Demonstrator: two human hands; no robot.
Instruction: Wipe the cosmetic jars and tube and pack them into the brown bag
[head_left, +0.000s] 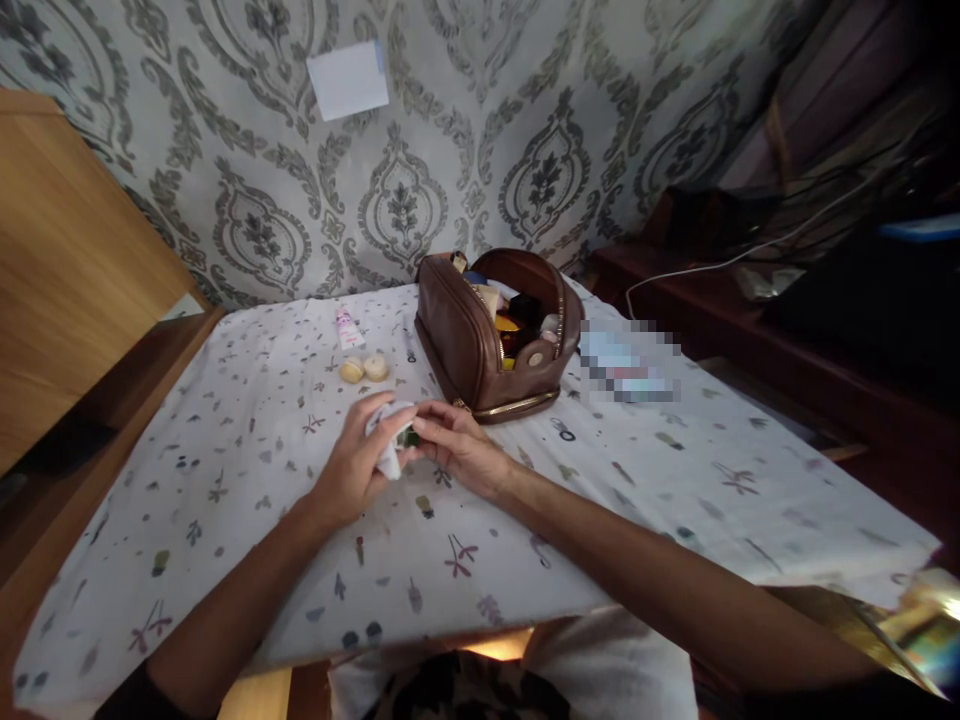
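Note:
My left hand [358, 455] is closed around a crumpled white cloth or tissue [391, 462]. My right hand [461, 448] meets it over the table, fingers pinching a small dark green item [409, 437] that is pressed against the white cloth. Fingers hide most of that item, so its kind cannot be made out. Just beyond my right hand stands a brown leather toiletry bag [465, 330], unzipped, with several small bottles and packets inside. Two small round cream-coloured pieces [364, 369] and a pink-and-white tube [348, 328] lie farther back, left of the bag.
A patterned white cloth covers the table [285, 560]. Right of the bag lies a blurred-out flat item [628, 362]. A wooden cabinet [82, 270] borders the left side. Along the right runs a dark reddish ledge [697, 290] with a white cable. The papered wall closes the back.

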